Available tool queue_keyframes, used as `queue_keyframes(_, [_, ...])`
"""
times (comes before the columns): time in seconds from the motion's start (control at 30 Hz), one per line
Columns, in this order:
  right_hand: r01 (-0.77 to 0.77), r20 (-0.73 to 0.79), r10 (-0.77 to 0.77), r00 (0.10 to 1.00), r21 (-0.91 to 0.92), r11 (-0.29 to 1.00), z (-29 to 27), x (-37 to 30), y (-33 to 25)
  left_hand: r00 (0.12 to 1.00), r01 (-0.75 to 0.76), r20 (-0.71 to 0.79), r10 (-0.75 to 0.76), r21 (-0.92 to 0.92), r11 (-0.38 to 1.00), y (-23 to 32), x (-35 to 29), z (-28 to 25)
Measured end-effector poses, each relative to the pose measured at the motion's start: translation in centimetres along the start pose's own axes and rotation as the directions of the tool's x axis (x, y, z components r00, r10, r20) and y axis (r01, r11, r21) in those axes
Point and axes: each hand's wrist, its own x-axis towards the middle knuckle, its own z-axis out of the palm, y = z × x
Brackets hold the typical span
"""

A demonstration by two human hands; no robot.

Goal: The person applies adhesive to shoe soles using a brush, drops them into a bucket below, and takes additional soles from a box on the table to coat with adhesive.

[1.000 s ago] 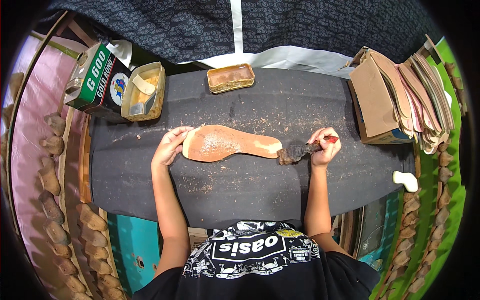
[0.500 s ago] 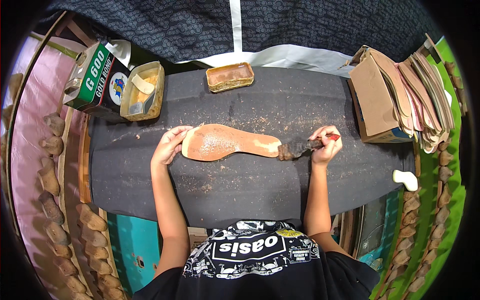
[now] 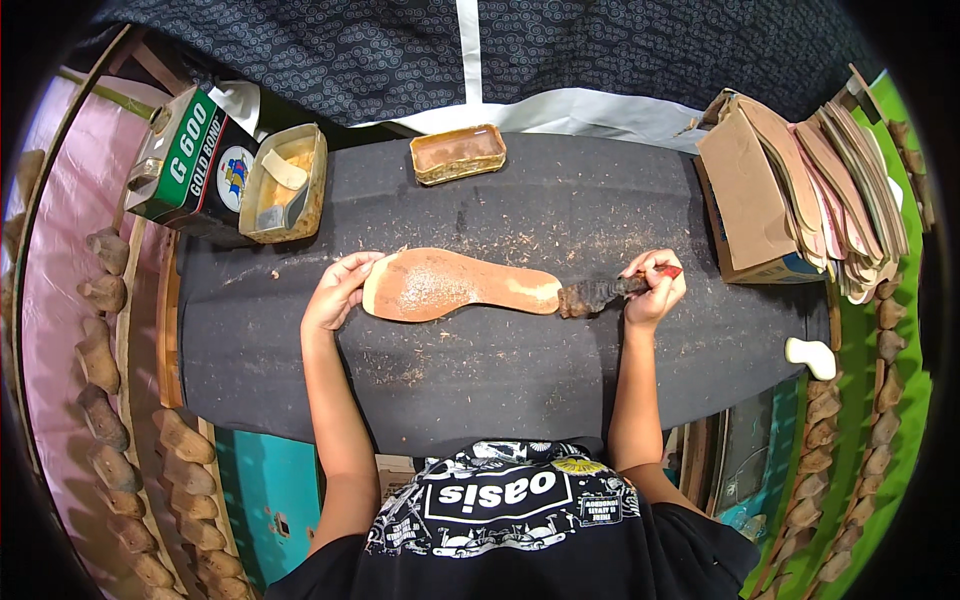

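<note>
A tan insole (image 3: pixel 450 285) lies across the middle of my view, its wide end to the left. Wet, shiny patches cover part of its top. My left hand (image 3: pixel 342 292) pinches the wide end between thumb and fingers. On the other side, my right hand (image 3: pixel 655 288) grips a brush (image 3: pixel 597 295) with a red handle end and dark, caked bristles. The bristle tip touches the narrow right end of the insole. Beyond the insole stands a small rectangular tub (image 3: pixel 458 158) of brownish liquid.
Shavings litter the dark cloth-covered table (image 3: pixel 480 375). A metal can (image 3: pixel 190 160) and a yellowish tub (image 3: pixel 282 190) with scrapers stand far left. At right are a cardboard box (image 3: pixel 755 200), stacked sole-shaped pieces (image 3: pixel 850 200) and a white form (image 3: pixel 810 358). Shoe lasts (image 3: pixel 185 440) line both sides.
The brush and my right hand have barely shifted, with the bristles still at the narrow end. My left hand and the insole have stayed nearly in place.
</note>
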Motion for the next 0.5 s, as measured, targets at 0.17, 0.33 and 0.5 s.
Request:
queue_keyframes(0.17, [-0.154, 0.019, 0.153, 0.988, 0.182, 0.971, 1.4, -0.9, -0.7, 1.000, -0.005, -0.007, 0.005, 0.003, 1.000, 0.0, 0.0, 0.0])
queue_keyframes(0.33, [-0.291, 0.146, 0.265, 0.953, 0.205, 0.934, 3.3, -2.3, 0.1, 1.000, -0.006, -0.001, 0.007, 0.009, 1.000, 0.0, 0.0, 0.2])
queue_keyframes(0.5, [-0.257, 0.135, 0.243, 0.961, 0.101, 0.961, 2.1, -1.4, -0.2, 1.000, -0.010, -0.008, 0.010, 0.004, 1.000, 0.0, 0.0, 0.0])
